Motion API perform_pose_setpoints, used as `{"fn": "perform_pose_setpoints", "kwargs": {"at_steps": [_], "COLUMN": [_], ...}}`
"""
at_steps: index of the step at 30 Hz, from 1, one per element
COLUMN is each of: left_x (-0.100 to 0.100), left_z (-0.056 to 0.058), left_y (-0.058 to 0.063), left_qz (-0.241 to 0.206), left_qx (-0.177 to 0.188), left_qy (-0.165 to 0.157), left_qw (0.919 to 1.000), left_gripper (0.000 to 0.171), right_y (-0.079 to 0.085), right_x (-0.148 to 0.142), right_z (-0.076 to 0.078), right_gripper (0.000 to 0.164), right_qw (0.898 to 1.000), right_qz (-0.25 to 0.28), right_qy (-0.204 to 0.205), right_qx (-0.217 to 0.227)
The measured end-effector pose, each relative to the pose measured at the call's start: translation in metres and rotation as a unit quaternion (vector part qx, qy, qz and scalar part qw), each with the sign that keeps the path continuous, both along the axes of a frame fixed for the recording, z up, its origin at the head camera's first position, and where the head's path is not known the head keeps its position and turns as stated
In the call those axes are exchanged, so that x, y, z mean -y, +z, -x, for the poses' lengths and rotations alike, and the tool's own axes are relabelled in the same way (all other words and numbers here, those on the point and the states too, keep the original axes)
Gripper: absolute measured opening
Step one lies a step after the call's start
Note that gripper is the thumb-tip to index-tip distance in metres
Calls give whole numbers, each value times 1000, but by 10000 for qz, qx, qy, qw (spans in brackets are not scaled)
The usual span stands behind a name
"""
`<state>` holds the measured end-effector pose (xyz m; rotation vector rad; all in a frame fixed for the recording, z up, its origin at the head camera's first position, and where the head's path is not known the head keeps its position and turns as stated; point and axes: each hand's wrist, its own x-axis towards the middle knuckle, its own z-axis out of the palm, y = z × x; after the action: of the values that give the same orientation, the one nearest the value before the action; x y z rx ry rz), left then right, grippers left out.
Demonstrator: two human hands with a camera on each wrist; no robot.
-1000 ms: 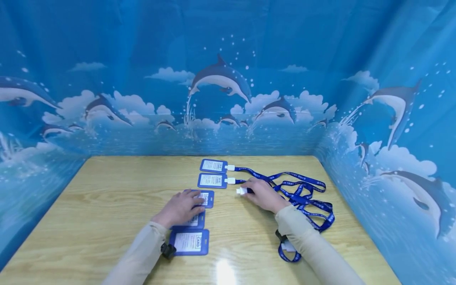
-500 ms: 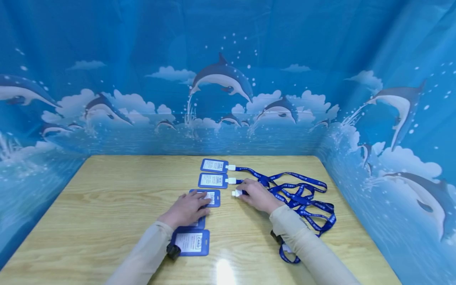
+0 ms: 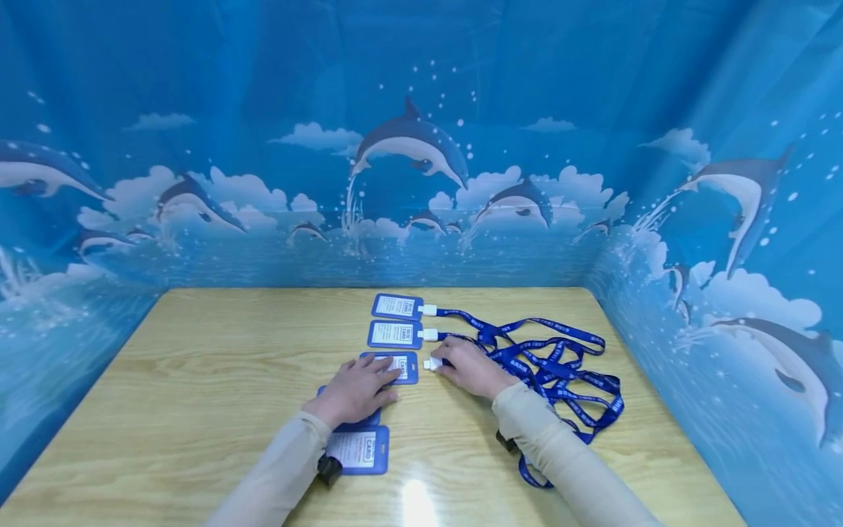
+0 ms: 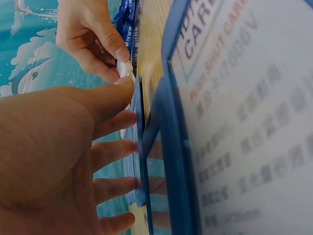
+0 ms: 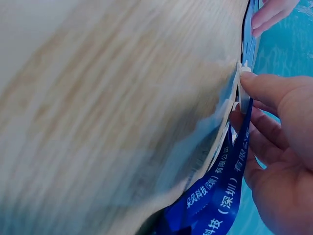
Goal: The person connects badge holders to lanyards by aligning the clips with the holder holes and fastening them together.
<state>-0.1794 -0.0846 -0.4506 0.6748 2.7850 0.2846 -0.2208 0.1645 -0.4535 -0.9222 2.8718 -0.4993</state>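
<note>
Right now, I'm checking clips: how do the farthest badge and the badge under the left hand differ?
The farthest badge has a white clip attached; the badge under the left hand has none, though the right hand pinches another clip beside it. The farthest badge lies uncovered; the other is partly hidden by the left hand. Both are oblong, blue-rimmed and printed.

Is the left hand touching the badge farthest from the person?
No, the left hand reaches only to the third badge from the back, short of the farthest badge.
</note>
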Motion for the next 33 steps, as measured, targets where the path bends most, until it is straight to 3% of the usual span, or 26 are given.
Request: {"fn": "perform_pose_setpoints", "kwargs": {"at_steps": [10, 20, 26, 33], "left_x": [-2, -7, -11, -14], "left_z": [0, 1, 3, 7], "left_y": [-5, -1, 2, 4], "left_qz": [-67, -90, 80, 163], "left_qx": [155, 429, 411, 369], "left_qy": [-20, -82, -96, -17], "left_qw": [9999, 9990, 9991, 9992], "left_gripper": [53, 59, 61, 58], "right_y": [-6, -4, -1, -4], "right_x": [8, 17, 20, 21], "right_z": [2, 5, 7, 7], "right_gripper": [29, 29, 30, 30], "right_qw": [9998, 9998, 9996, 9995], "right_qz": [-45, -52, -89, -103], "right_qy": [161, -182, -183, -305], "right_qx": [-140, -27, -210, 40]}}
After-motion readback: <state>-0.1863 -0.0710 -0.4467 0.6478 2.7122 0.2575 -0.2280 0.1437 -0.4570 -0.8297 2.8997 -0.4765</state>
